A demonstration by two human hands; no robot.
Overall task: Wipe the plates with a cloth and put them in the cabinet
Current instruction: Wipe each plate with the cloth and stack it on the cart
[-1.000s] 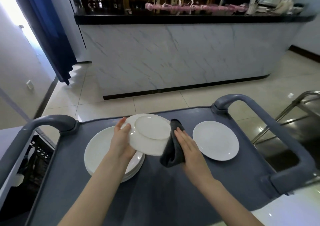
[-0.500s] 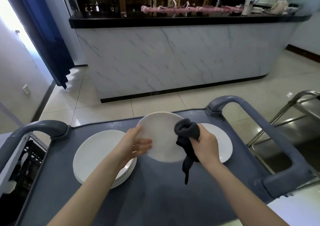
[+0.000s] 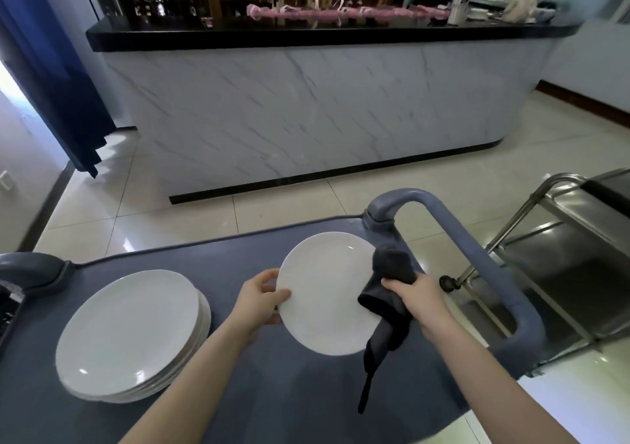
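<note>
A white plate [image 3: 327, 293] is held face up over the right part of the grey cart top [image 3: 238, 392]. My left hand [image 3: 260, 302] pinches its left rim, thumb on top. My right hand [image 3: 421, 298] grips a bunched dark grey cloth [image 3: 388, 293] against the plate's right edge, with a strip of cloth hanging down. A stack of white plates [image 3: 131, 336] sits on the cart's left side. The single plate seen earlier on the right is hidden behind the held plate and my right hand.
The cart's grey handles rise at the right [image 3: 477, 266] and far left [image 3: 30, 268]. A steel trolley [image 3: 562, 256] stands to the right on the tiled floor. A marble-fronted bar counter [image 3: 306, 109] with shelves of bottles is ahead.
The plate has been turned from underside up to face up and carried right, over the single plate. My right hand has bunched the cloth and moved it to the plate's right edge.
</note>
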